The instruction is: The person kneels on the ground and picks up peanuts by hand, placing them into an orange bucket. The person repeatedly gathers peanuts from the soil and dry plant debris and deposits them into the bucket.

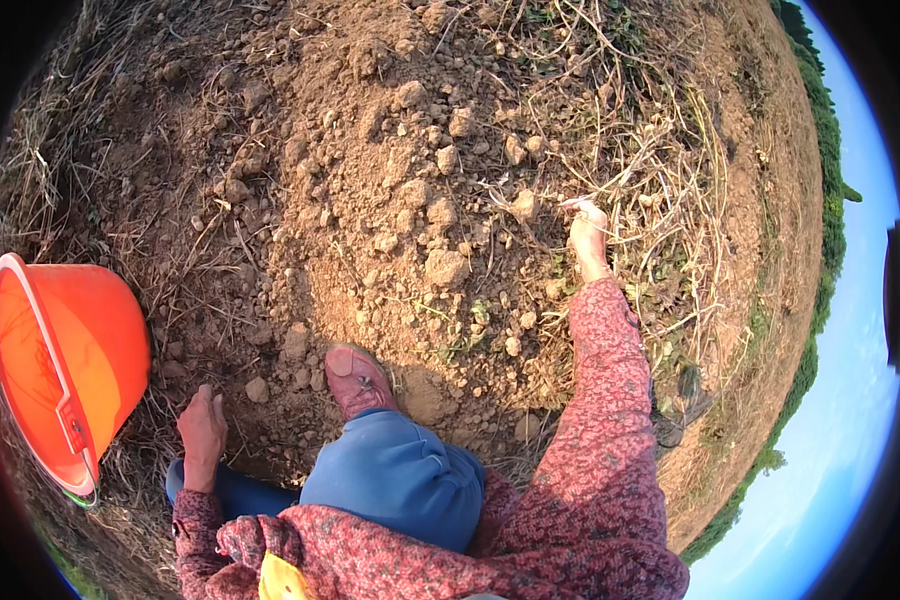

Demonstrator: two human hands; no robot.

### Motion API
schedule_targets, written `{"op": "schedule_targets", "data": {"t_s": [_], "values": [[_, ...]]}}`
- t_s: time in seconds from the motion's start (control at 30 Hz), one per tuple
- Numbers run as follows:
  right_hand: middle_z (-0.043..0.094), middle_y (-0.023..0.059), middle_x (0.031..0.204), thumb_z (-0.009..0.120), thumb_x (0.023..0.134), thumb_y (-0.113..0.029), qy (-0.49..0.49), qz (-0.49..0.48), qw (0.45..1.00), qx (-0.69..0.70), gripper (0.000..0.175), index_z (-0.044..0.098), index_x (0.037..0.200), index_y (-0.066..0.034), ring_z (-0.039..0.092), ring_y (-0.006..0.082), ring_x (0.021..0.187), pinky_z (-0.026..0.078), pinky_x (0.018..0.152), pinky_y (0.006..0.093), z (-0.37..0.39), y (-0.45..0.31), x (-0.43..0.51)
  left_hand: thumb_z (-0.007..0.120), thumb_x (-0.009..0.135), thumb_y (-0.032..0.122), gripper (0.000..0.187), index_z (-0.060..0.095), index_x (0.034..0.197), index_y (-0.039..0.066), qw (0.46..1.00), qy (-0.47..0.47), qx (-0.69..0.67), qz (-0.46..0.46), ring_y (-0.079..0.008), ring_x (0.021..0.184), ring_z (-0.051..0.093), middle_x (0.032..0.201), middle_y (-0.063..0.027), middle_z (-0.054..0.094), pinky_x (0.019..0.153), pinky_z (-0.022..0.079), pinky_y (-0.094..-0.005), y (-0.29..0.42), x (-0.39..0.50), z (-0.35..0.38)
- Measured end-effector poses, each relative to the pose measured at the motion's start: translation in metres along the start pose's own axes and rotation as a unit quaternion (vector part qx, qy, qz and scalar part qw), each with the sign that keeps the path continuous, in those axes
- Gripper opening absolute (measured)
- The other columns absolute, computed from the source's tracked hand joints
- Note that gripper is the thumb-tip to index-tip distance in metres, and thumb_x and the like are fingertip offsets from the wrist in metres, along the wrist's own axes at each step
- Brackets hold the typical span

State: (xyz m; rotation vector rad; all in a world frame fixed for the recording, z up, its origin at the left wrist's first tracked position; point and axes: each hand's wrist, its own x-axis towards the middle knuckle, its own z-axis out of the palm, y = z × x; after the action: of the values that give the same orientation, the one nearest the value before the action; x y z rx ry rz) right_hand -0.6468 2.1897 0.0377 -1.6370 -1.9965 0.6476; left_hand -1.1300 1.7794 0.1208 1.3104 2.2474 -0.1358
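Observation:
My right hand (589,234) reaches out to the right at the edge of a heap of dry plant stalks (667,187). Its fingers are bent near the soil and stalks, and whether they grip anything is not clear. Low on the left, my left hand (202,431) hangs over shaded ground near the orange plastic bucket (97,337), apart from it. Those fingers look curled, with the palm side hidden. The bucket's mouth faces the left rim of the view, its pale handle crossing the opening. Loose soil clods (446,268) lie between my hands.
My reddish shoe (356,379) rests on the dug soil, below a bent knee in blue trousers (390,476). Dry straw (45,150) covers the ground at upper left. A dark, mesh-like thing (682,405) lies beyond my right sleeve. Green trees (829,187) line the field's far edge.

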Motion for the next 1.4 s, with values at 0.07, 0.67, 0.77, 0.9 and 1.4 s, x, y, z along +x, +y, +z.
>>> {"op": "schedule_targets", "data": {"t_s": [0.07,0.67,0.77,0.9,1.4], "values": [[0.062,0.0091,0.071,0.038,0.075,0.009,0.023,0.042,0.999,-0.021,0.027,0.063,0.081,-0.0008,0.056,0.0162,0.067,0.044,0.062,0.0273,0.002,-0.002,0.0,0.053,0.083,0.014,0.012,0.046,0.083,0.005,1.0,-0.008,-0.006,0.003,-0.0384,0.07,0.056,0.074,-0.0182,0.056,0.058,0.044,-0.0455,0.003,0.0,0.0],[0.062,0.0187,0.075,0.064,0.075,-0.004,0.08,0.112,0.988,-0.073,0.016,0.059,0.088,0.0022,0.06,0.0289,0.071,0.045,0.063,0.037,0.024,-0.024,-0.005,0.053,0.083,0.015,0.013,0.045,0.081,0.005,0.999,-0.008,-0.025,0.02,-0.0393,0.071,0.056,0.075,-0.0184,0.056,0.058,0.043,-0.0467,0.012,-0.001,0.004],[0.058,0.0062,0.07,0.064,0.078,-0.01,0.216,0.163,0.962,-0.014,0.014,0.058,0.083,0.0012,0.053,0.0186,0.057,0.043,0.054,0.0304,0.038,-0.012,-0.021,0.053,0.083,0.016,0.014,0.045,0.081,0.005,0.999,-0.004,-0.036,0.025,-0.0395,0.07,0.056,0.075,-0.0185,0.056,0.057,0.043,-0.0469,0.013,-0.001,0.006],[0.05,-0.0007,0.069,0.059,0.082,-0.011,0.16,0.288,0.77,0.546,0.007,0.057,0.085,-0.0058,0.041,0.007,0.05,0.031,0.04,0.0205,0.021,-0.092,-0.062,0.053,0.083,0.016,0.014,0.044,0.081,0.005,1.0,-0.002,-0.025,0.017,-0.0397,0.069,0.055,0.074,-0.019,0.056,0.057,0.043,-0.0471,0.009,-0.007,0.008],[0.062,0.012,0.084,0.06,0.077,-0.009,-0.071,-0.074,0.986,-0.133,0.023,0.063,0.1,-0.0061,0.059,0.0221,0.073,0.047,0.064,0.0322,0.076,-0.138,0.042,0.057,0.082,0.014,0.012,0.05,0.085,0.005,0.993,0.017,-0.113,0.022,-0.0373,0.067,0.056,0.073,-0.0182,0.055,0.056,0.044,-0.042,0.025,-0.006,-0.009]]}}
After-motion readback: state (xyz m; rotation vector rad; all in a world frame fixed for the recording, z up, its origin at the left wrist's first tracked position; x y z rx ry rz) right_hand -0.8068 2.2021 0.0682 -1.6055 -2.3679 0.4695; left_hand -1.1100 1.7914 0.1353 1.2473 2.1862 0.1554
